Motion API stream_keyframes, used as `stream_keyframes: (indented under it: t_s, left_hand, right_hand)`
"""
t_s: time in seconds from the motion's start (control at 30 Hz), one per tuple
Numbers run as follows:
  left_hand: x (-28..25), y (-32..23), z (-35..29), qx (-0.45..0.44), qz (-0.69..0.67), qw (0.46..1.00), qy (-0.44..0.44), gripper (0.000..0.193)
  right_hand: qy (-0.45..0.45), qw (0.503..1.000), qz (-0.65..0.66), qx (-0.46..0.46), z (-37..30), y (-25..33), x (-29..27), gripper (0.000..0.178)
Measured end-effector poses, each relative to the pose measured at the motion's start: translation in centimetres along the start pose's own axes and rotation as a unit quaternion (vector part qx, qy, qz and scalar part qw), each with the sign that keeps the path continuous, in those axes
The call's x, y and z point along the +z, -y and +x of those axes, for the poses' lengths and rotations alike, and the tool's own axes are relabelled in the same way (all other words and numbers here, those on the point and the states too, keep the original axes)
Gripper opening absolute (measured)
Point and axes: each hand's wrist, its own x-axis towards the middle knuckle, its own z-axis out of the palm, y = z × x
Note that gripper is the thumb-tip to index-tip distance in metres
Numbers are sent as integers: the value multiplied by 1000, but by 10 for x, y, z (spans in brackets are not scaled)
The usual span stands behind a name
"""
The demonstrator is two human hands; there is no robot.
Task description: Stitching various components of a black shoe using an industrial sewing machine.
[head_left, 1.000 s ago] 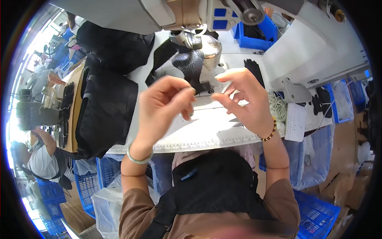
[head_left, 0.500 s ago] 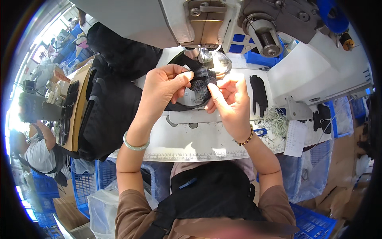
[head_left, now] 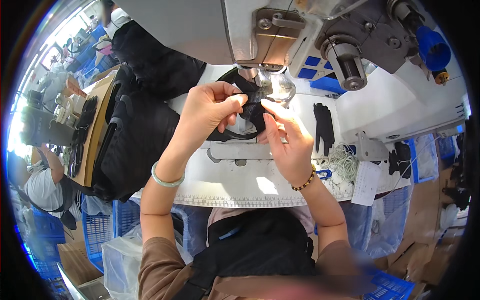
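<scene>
A black fabric strap (head_left: pixel 256 96) with a woven, webbing-like surface lies below the presser area of a sewing machine (head_left: pixel 272 40). My left hand (head_left: pixel 212 107) pinches the strap's left side between thumb and fingertips. My right hand (head_left: pixel 290 137) is at its right side, thumb and forefinger pressed against the material; the other fingers curl underneath, partly hidden. A looped black band (head_left: pixel 235 136) curves below the strap, between my hands and the machine bed. A clear guard (head_left: pixel 284 87) stands beside the needle area, which is hard to make out.
Black fabric pieces (head_left: pixel 135 140) are piled at the left, by a cardboard sheet (head_left: pixel 102 130). A black glove (head_left: pixel 324 127), tangled pale cord (head_left: pixel 345 160) and blue thread snips (head_left: pixel 324 174) lie at the right. A ruler strip (head_left: pixel 235 201) edges the table. Another person (head_left: pixel 45 187) sits far left.
My right hand has shifted, its thumb and forefinger now closer to the strap's middle. The strap lies flatter near the needle area. My left hand keeps its pinch. The whole view has tilted slightly.
</scene>
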Motion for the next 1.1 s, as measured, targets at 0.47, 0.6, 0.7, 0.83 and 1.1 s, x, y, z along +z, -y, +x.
stream_keyframes:
  t_s: [0.47, 0.6, 0.7, 0.83, 1.1]
  left_hand:
    - [-5, 2, 5, 22, 34, 998, 53, 19]
    - [-6, 3, 7, 29, 15, 997, 63, 18]
    - [-6, 3, 8, 22, 5, 998, 65, 17]
    - [-7, 3, 8, 24, 8, 998, 66, 17]
    - [-7, 6, 9, 29, 5, 997, 73, 18]
  right_hand:
    - [-4, 999, -42, -8, -2, 2, -1, 29]
    - [0, 999, -42, -3, -1, 3, -1, 30]
    - [-6, 999, -34, -1, 0, 3, 0, 30]
    - [-9, 999, -42, -13, 0, 3, 0, 30]
    - [-9, 999, -46, -14, 0, 5, 0, 30]
